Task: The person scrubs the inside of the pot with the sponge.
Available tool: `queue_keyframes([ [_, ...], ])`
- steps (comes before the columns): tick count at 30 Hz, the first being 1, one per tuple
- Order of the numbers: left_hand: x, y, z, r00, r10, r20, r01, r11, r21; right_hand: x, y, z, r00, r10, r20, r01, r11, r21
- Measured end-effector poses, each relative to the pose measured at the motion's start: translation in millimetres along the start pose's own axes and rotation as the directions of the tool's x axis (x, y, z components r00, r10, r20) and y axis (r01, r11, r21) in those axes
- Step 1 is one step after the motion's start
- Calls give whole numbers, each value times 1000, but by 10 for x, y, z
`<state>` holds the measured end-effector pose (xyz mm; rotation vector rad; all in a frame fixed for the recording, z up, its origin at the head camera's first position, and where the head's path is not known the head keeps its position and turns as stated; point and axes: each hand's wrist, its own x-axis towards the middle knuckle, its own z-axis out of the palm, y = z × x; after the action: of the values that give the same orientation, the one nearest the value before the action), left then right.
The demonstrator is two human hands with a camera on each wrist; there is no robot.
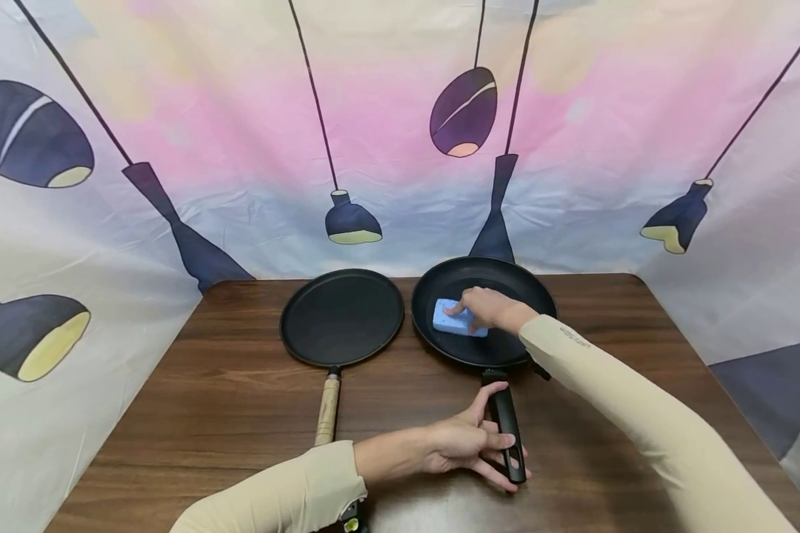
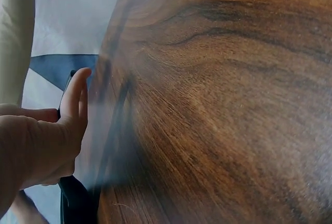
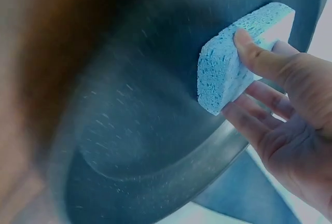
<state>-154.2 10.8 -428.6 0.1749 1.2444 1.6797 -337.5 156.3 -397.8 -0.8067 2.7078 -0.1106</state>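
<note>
A black frying pan (image 1: 440,355) sits at the back of the table in the head view, its handle pointing toward me. My left hand (image 1: 463,444) holds that handle from the left, with some fingers passing beneath it. Inside the pan, my right hand (image 1: 490,307) grips a light blue sponge (image 1: 463,326) against the cooking surface. In the right wrist view the thumb lies on one side of the porous sponge (image 3: 223,68) and the fingers on the other. The left wrist view shows the left hand (image 2: 46,141) on the dark handle.
A flat black crepe pan (image 1: 343,318) with a light wooden handle (image 1: 328,407) lies left of the frying pan. Both stand on a brown wooden table (image 1: 227,400). Behind it hangs a cloth backdrop (image 1: 400,133) printed with lamps.
</note>
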Motion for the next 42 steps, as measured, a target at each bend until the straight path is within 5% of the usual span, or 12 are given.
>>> queue_keyframes([
  [6,-19,-58,5,1000,-15,5,15,1000,-7,319,183,-61,983,181,4,-180,974,135],
  [9,-26,-54,-10,1000,5,-5,-5,1000,9,396,199,-84,979,206,1,-205,973,102],
  [12,-15,-23,-17,1000,19,-20,-18,999,33,340,192,-96,991,134,5,-134,990,54],
  [19,48,29,-7,1000,21,1,-21,998,60,-268,70,-3,997,-58,59,61,997,-42],
  [25,-5,23,-49,1000,15,-9,-15,998,53,-444,-97,111,992,-120,-21,120,993,-22],
  [29,-14,15,-36,1000,-6,17,6,999,32,-259,17,42,997,-70,-13,70,997,43],
  [37,-20,-29,-4,1000,-17,12,17,1000,14,308,319,-108,987,161,-21,-159,983,93],
  [42,-35,-26,-5,999,10,-40,-9,1000,25,320,303,-94,993,117,-10,-116,991,65],
])
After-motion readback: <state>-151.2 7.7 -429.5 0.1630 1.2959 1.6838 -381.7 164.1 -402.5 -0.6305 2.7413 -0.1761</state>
